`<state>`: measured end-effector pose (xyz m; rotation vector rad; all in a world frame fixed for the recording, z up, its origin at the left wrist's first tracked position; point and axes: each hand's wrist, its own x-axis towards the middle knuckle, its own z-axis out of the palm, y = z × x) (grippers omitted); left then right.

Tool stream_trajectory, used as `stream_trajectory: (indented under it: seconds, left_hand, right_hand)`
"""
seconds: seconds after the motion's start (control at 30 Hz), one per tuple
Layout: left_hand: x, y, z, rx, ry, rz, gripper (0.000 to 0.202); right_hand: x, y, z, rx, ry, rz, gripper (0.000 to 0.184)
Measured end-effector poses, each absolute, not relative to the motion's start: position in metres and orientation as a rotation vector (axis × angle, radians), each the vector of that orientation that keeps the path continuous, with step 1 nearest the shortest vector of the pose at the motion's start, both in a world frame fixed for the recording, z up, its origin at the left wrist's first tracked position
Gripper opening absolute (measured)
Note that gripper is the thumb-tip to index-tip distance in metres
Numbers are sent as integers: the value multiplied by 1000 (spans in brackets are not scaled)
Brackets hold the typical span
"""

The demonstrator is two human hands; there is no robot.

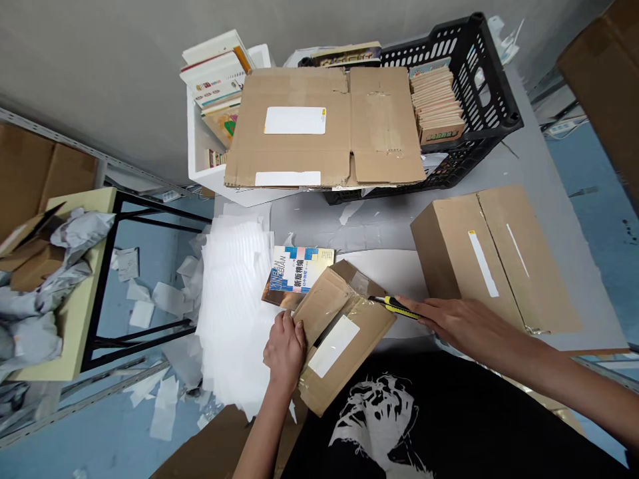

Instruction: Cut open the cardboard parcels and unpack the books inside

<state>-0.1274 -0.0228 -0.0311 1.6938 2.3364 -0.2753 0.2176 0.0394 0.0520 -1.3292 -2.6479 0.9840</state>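
Note:
A small taped cardboard parcel (339, 326) with a white label lies at the table's near edge, against my body. My left hand (285, 349) grips its left side, fingers curled round the edge. My right hand (456, 319) is closed on a yellow and black utility knife (397, 305), whose tip touches the parcel's right top edge. A book with a blue and white cover (298, 271) lies just behind the parcel, partly under it.
A large closed cardboard box (492, 256) stands on the right. Behind are a flattened carton (324, 130), a black crate (479, 106) of books and a white bin (204, 166) of books. White foam sheets (232, 299) pile at left. A side table (74, 306) holds grey bags.

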Motion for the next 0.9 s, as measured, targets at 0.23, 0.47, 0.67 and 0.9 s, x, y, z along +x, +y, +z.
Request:
stream_trajectory:
  seconds: [0.23, 0.47, 0.67, 0.9]
  left_hand:
    - [-126, -22, -29, 1711, 2329, -305, 45]
    - [-128, -21, -25, 1599, 2358, -279, 42]
    - [-106, -5, -11, 1541, 2397, -181, 42]
    - [-76, -7, 5, 1644, 2306, -129, 50]
  right_hand:
    - [225, 12, 50, -1423, -2684, 1014, 54]
    - [246, -17, 54, -1676, -2199, 1224, 43]
    - [189, -41, 8, -1714, -1152, 1717, 53]
    - [115, -23, -39, -1778, -1127, 1302, 57]
